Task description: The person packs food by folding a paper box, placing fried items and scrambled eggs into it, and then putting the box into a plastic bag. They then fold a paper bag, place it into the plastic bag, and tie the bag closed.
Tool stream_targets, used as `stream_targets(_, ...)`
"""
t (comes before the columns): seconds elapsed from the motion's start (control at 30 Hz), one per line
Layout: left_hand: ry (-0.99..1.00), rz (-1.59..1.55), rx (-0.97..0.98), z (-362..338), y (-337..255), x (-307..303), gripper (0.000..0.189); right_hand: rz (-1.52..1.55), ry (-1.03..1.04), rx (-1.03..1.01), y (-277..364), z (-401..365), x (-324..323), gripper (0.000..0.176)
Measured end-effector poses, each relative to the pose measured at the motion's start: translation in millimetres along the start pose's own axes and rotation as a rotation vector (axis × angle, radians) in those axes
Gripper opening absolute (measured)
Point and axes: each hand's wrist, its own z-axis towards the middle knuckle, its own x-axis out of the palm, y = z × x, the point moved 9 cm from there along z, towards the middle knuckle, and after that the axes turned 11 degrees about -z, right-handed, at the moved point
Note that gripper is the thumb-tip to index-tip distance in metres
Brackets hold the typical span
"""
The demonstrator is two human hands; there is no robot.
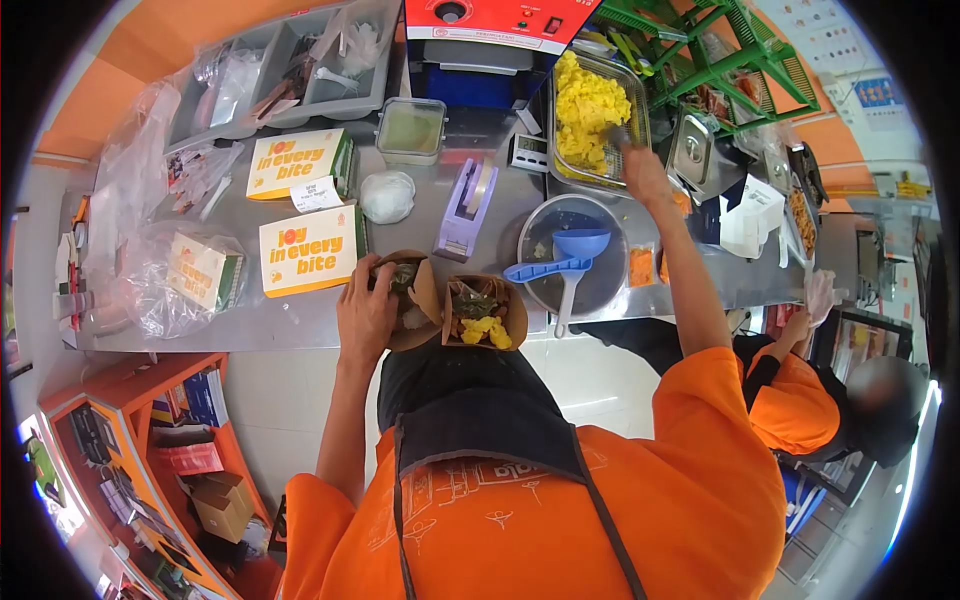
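Note:
My left hand (368, 308) grips the side of a brown paper food box (428, 318), tilted, with white and dark green food inside. Right beside it stands a second brown paper box (516, 322) holding dark greens, brown pieces and yellow scrambled egg (484, 332). My right hand (648, 180) is closed around a grey metal utensil (618, 138), its end at the scrambled egg (588, 100) heaped in a rectangular tray (560, 172). The utensil's exact kind is hard to make out.
Printed cartons (310, 250), a purple tape dispenser (465, 215) and a lidded tub (410, 132) stand on the steel counter. A blue scoop (580, 245) lies over a round container (540, 215). Green racks (740, 60) are at back right. Another person (795, 405) works at right.

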Motion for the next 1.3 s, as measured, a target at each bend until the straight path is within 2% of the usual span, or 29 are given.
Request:
stream_targets(0.07,-0.017,-0.032,-0.049,-2.8,3.9,-1.3,0.045,-0.003,0.075,-0.003,-2.3,-1.4,28.3,0.020)
stream_targets(0.1,-0.005,-0.058,-0.069,-2.8,5.0,-0.2,0.045,0.134,-0.126,-0.079,11.4,-3.8,9.4,0.015)
stream_targets(0.2,0.011,-0.117,-0.110,-5.2,7.2,1.0,0.045,0.208,-0.215,-0.074,36.3,-0.8,-5.5,0.006)
stream_targets(0.23,0.001,-0.124,-0.106,-5.3,6.4,0.1,0.045,0.207,-0.356,-0.123,44.6,-1.1,-15.9,0.013)
stream_targets(0.43,0.000,-0.191,-0.149,-4.2,6.8,-2.6,0.046,0.843,0.025,0.253,34.7,16.7,11.7,0.025)
stream_targets(0.63,-0.038,-0.227,-0.122,-6.5,2.6,-7.8,0.046,1.283,0.222,0.385,31.7,28.4,33.9,0.024)
stream_targets(0.73,-0.117,-0.116,-0.019,14.0,-37.8,-49.4,0.041,0.813,0.073,0.098,45.6,35.3,3.0,0.021)
stream_targets(0.77,-0.148,-0.063,0.022,24.8,-57.4,-65.3,0.039,0.471,-0.082,-0.123,61.6,34.8,-18.6,0.017)
stream_targets(0.83,-0.152,-0.473,-0.065,67.6,-69.2,-56.5,0.032,0.435,-0.137,-0.123,75.9,26.0,-21.7,0.019)
stream_targets(0.9,-0.128,-0.662,0.055,137.0,-90.0,-10.0,0.028,0.458,-0.208,-0.107,84.4,22.0,-23.1,0.017)
stream_targets(0.93,-0.128,-0.372,0.122,175.1,-94.8,27.7,0.027,0.448,-0.194,-0.109,85.3,22.2,-22.3,0.016)
stream_targets(0.97,0.023,-0.284,-0.015,209.0,-98.4,59.3,0.027,0.439,-0.185,-0.110,85.7,22.1,-23.0,0.015)
stream_targets(1.03,0.065,-0.412,0.120,257.3,-90.6,124.4,0.029,0.424,-0.168,-0.112,85.7,24.3,-19.4,0.014)
stream_targets(1.17,0.244,-0.391,-0.214,270.6,-34.4,194.6,0.030,0.396,-0.081,-0.151,98.3,20.0,-23.5,0.014)
stream_targets(1.23,0.286,-0.416,-0.369,263.2,-37.2,186.0,0.028,0.407,-0.037,-0.157,104.2,18.9,-24.7,0.014)
stream_targets(1.27,0.228,-0.381,-0.170,265.1,-52.1,177.8,0.037,0.423,-0.023,-0.158,105.1,18.1,-25.2,0.014)
stream_targets(1.3,0.258,-0.344,-0.157,270.8,-47.4,188.1,0.037,0.467,-0.087,-0.158,104.3,19.5,-28.5,0.014)
